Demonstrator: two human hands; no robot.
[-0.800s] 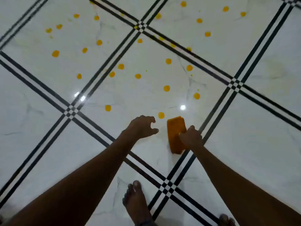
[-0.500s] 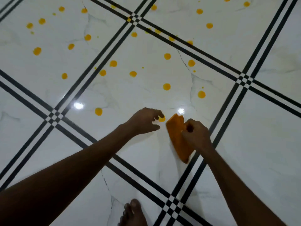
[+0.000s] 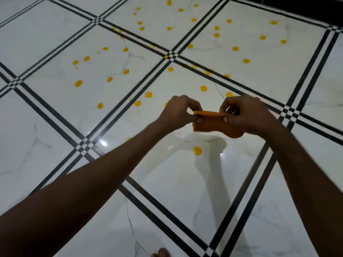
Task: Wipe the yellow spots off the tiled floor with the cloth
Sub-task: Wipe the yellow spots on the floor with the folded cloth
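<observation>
Your left hand (image 3: 178,113) and your right hand (image 3: 245,114) both pinch the top edge of the orange cloth (image 3: 215,125), each closed on it between thumb and fingertips, the left at the cloth's left corner and the right at its right corner. You hold the cloth up in the air between the two hands, clear of the floor, with its upper edge drawn out roughly level and folded or rolled over into a narrow ridge; the rest of it hangs down below your fingers in a short flap that sags lower toward your right hand. Both your forearms reach forward from the bottom corners of the view and meet at the cloth. Below the cloth, one yellow spot (image 3: 197,150) lies on the white marble-look tiled floor (image 3: 55,127), near the pale reflections of your arms on the glossy tile. Many more yellow spots are scattered beyond your hands, over the tiles ahead and to the left, with several sitting right on the black striped tile borders (image 3: 118,115) that cross the floor diagonally. Some spots lie just past your knuckles, close behind the cloth. At the bottom edge of the view, the toes of your bare foot (image 3: 161,253) show on the tile.
</observation>
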